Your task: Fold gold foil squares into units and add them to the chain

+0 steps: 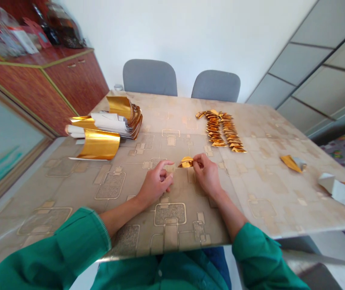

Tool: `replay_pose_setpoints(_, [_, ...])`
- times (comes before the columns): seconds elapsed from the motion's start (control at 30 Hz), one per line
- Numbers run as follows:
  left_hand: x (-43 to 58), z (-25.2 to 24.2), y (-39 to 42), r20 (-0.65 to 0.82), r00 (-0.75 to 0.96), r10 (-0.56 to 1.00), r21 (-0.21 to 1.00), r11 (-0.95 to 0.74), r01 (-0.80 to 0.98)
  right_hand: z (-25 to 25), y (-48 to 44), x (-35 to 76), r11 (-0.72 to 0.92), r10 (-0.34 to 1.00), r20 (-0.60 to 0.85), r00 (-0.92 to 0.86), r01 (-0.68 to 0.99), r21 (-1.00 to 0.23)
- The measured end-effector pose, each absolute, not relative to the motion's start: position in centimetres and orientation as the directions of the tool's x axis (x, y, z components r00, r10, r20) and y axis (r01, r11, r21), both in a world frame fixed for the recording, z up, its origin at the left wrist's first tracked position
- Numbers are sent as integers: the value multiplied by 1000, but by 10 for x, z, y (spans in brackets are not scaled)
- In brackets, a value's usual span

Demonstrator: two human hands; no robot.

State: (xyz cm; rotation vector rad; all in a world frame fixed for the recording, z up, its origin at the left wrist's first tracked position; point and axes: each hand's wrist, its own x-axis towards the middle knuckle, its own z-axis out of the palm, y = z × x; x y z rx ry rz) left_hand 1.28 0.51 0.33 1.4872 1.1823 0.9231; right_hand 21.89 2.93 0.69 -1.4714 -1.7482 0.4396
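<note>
My right hand (206,174) pinches the right end of a small folded piece of gold foil paper (186,162) just above the patterned tablecloth. To its left is my left hand (158,182), its index finger stretched toward the foil and its other fingers loosely curled; nothing shows in it and it does not touch the foil. Beyond my right hand, two rows of folded gold paper pieces (216,131) lie side by side, tightly overlapped. Sheets of gold foil paper (101,144) with white backs lie curled in a pile at the left.
Two grey chairs (149,77) stand behind the table's far edge. On the right of the table (259,177) lie a loose gold scrap (292,163) and a folded white paper (337,189). A reddish wooden cabinet (75,78) stands at the back left, with bottles and bags on top.
</note>
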Motion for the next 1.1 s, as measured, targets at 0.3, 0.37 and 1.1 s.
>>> replay_pose_setpoints(0.3, [11,0,7,-21,274,961,972,-44,231,7,59,365,3,789,495,365,802,-597])
replay_pose_setpoints(0.37, [11,0,7,-27,278,960,970,-41,238,0,54,389,-44,791,489,368,831,-555])
replay_pose_setpoints(1.1, [7,-1,7,-24,313,950,957,-69,283,-16,61,433,-66,846,453,281,899,-433])
